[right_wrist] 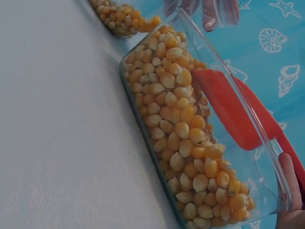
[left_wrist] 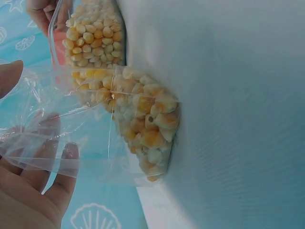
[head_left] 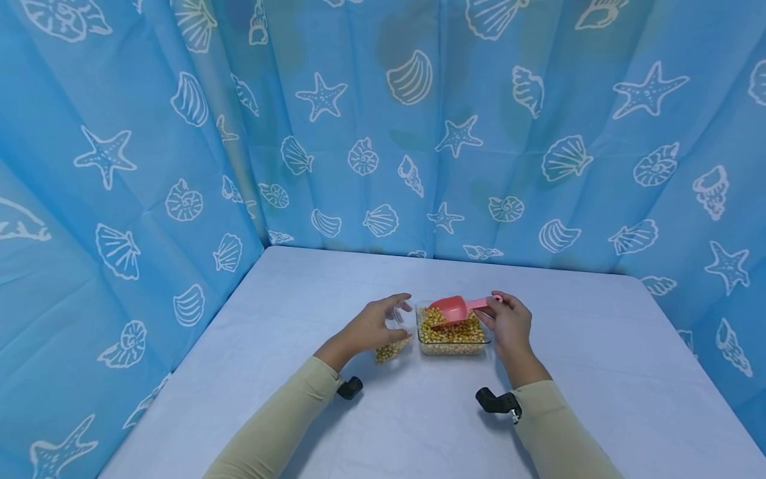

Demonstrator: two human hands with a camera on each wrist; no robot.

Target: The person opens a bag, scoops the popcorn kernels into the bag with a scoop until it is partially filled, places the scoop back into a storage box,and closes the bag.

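My left hand (head_left: 372, 326) curves its thumb and fingers round the upper part of a clear plastic bag (left_wrist: 97, 155). Yellow corn kernels (left_wrist: 150, 126) fill the bag's bottom, which rests on the table. My right hand (head_left: 512, 326) grips the handle of a pink-red scoop (head_left: 456, 308). The scoop's bowl lies tilted over a rectangular glass container (head_left: 423, 347), its front edge down at the corn kernels (right_wrist: 176, 129) inside. The bag stands just left of the container. What lies within the scoop's bowl is partly hidden in the right wrist view.
A white-covered table (head_left: 311, 293) carries the container and the bag. Blue curtains (head_left: 371, 133) with white shell and starfish prints hang behind it and along both sides. Black camera mounts (head_left: 498, 402) sit at both wrists, over the sleeves.
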